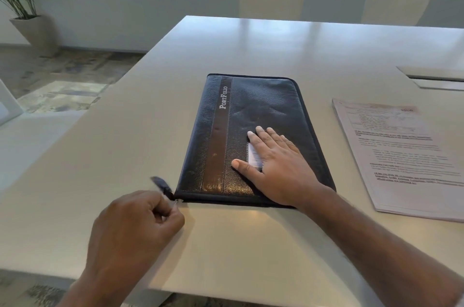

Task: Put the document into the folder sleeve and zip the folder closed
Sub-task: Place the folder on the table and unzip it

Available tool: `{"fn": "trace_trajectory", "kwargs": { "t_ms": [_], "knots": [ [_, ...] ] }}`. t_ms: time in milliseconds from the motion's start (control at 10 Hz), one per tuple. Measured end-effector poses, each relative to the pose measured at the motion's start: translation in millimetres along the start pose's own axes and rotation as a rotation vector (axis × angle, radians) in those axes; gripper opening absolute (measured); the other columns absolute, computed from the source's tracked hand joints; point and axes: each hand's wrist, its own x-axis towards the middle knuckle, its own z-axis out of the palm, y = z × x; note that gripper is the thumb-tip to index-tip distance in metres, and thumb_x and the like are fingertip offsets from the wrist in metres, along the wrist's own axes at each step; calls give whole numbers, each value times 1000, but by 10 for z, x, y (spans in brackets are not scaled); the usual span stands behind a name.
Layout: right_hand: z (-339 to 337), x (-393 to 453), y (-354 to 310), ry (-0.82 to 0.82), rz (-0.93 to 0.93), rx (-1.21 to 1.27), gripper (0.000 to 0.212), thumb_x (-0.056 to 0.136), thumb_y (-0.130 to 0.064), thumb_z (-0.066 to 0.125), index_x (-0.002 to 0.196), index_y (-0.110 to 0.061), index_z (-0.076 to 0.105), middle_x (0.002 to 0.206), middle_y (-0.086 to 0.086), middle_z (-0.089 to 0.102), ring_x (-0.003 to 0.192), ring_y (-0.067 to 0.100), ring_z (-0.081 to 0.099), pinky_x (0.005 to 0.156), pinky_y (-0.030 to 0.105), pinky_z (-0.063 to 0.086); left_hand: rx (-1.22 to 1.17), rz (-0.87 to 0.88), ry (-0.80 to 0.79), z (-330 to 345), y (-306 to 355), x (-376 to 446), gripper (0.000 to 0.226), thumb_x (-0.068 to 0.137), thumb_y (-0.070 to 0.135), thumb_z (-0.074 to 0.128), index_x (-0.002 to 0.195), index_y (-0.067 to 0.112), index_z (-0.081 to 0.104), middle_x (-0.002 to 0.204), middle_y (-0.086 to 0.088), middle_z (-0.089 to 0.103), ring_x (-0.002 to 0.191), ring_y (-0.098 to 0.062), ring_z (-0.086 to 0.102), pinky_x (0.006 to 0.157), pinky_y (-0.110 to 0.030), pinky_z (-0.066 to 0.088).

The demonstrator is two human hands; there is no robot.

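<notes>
Fingers (173, 208) pinch metal zipper pull (178, 201) at grained leather folder (263, 110).

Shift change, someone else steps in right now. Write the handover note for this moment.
Left hand: pinches the zipper pull at the near-left corner of the folder.
Right hand: flat on the cover, pressing the closed folder onto the table.
Document: lies on the table right of the folder, outside it.
Done: nothing visible.
Left: open the folder, sleeve the document, zip it shut.
</notes>
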Motion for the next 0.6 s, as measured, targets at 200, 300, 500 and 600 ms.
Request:
{"fn": "trace_trajectory", "kwargs": {
  "t_ms": [200, 300, 500, 600],
  "knots": [
    [2, -4, 5, -1, -1, -2, 88, 83, -81, 11, 155, -30, 9, 164, -7, 4, 149, 9, -3, 120, 32, -3, 30, -63, 35, -63, -208, 38, 34, 60, 27, 88, 46, 36, 58, 49, 19, 56, 50, 0, 53, 49, -20, 37],
    [0, -13, 3, -2, -2, -1, 88, 83, -81, 12, 155, -30, 9, 164, -7, 4, 149, 9, -4, 120, 32, -3, 33, -64, 39, -74, -232, 49, 33, 60, 31, 87, 46, 37, 58, 49, 19, 56, 49, 0, 53, 48, -20, 35],
    [2, -7, -5, -5, -8, -3, 88, 83, -81, 11, 155, -30, 8, 164, -7, 3, 149, 9, -4, 121, 33, -3, 14, -70, 24, -97, -231, 105, 23, 64, 38, 83, 52, 36, 63, 71, 36, 60, 48, 0, 54, 48, -20, 36],
    [10, -8, -7, 8, -9, 4, 88, 83, -81, 11, 155, -30, 9, 164, -7, 4, 149, 9, -4, 121, 33, -3, 9, -75, -21, -108, -218, 125, 20, 62, 40, 80, 73, 45, 65, 63, 29, 61, 48, -1, 54, 48, -21, 36]
  ]
}}
